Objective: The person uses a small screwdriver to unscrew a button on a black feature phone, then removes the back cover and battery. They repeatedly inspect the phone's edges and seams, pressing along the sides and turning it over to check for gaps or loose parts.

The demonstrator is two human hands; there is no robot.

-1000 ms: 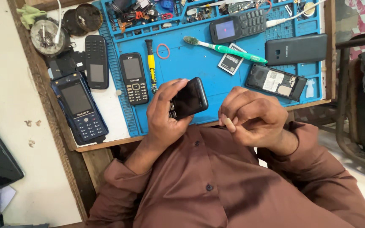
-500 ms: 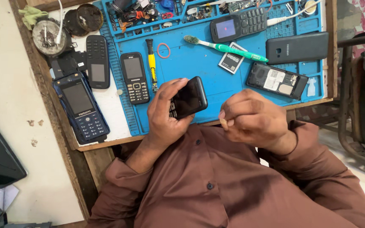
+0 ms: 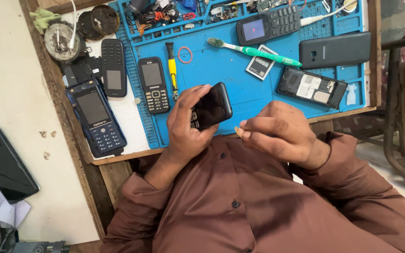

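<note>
My left hand (image 3: 183,124) grips a small black keypad phone (image 3: 210,107) above the front edge of the blue work mat (image 3: 221,70). The phone's dark screen faces up and tilts toward the right. My right hand (image 3: 277,133) sits just right of the phone with its fingers curled and pinched together at the tips, close to the phone's lower end. Whether something tiny is held in the pinch I cannot tell.
On the mat lie a green toothbrush (image 3: 254,50), a yellow screwdriver (image 3: 172,68), a battery (image 3: 261,68), an opened phone (image 3: 311,86), a black back cover (image 3: 334,49) and more keypad phones (image 3: 153,84). A blue phone (image 3: 97,117) lies at left. A chair (image 3: 404,107) stands right.
My right hand has shifted slightly left toward the phone. The phone stays in my left hand, barely moved.
</note>
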